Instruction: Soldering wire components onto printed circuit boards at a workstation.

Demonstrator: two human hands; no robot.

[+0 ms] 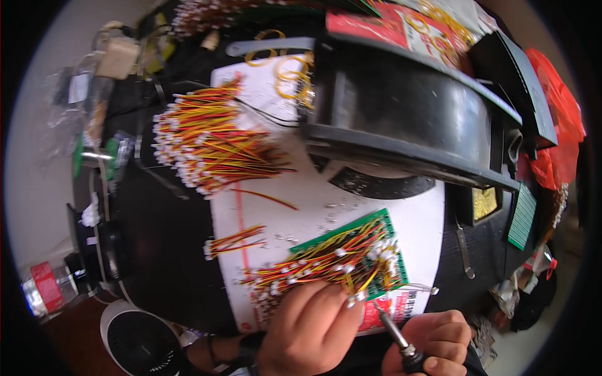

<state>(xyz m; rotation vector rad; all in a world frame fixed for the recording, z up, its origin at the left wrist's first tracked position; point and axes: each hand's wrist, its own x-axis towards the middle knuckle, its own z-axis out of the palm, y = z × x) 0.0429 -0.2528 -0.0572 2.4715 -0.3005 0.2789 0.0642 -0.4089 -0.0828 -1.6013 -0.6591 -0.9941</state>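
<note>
My right hand (pixel 439 341) is wrapped round the dark handle of a soldering iron (pixel 395 331). The iron's tip points up and left, toward the lower edge of a green circuit board (pixel 396 266). Many red, yellow and black wires with white connectors (pixel 313 260) are massed on the board and spill over its left side. My left hand (pixel 313 329) is closed at the board's lower edge, its fingertips hidden. A white connector (pixel 356 299) shows right beside its fingers. Whether the hand grips a wire or the board, I cannot tell.
A large pile of similar wires (pixel 213 141) lies at the upper left of the white sheet (pixel 288 213), with a small bundle (pixel 238 240) below. A black round-framed fan (pixel 401 106) stands behind the board. Solder spool (pixel 94 156) left; tweezers (pixel 465 252) and a yellow sponge tray (pixel 485 203) right.
</note>
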